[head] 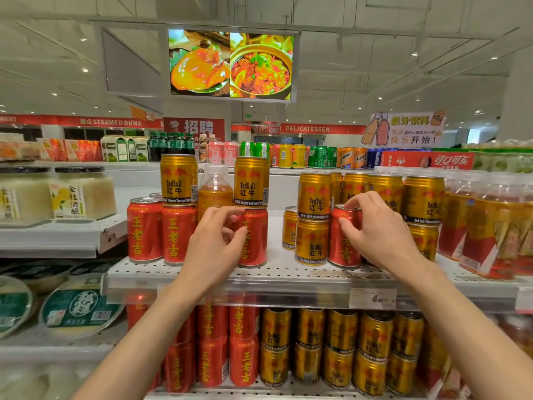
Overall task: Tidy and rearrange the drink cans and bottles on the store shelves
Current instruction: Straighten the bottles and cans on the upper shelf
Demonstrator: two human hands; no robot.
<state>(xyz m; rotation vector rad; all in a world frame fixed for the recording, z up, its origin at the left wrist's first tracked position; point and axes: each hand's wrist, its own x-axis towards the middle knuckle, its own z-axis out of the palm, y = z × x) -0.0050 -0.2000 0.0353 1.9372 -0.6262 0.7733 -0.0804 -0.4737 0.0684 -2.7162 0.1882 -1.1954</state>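
Bright, even light from ceiling spotlights (84, 70), soft shadows, wide-angle bending and blur toward the edges

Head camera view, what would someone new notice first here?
Two bare hands at centre shelf: the left hand grips a red can under a stacked gold can, and the right hand grips another red can among gold ones. Above hangs a bright food screen.

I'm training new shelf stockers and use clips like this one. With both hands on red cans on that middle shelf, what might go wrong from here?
1. The left hand grips a red can with a gold can stacked on top; pulling it could topple that one.
2. The right hand holds another red can wedged among stacked gold cans; drawing it out may knock them.
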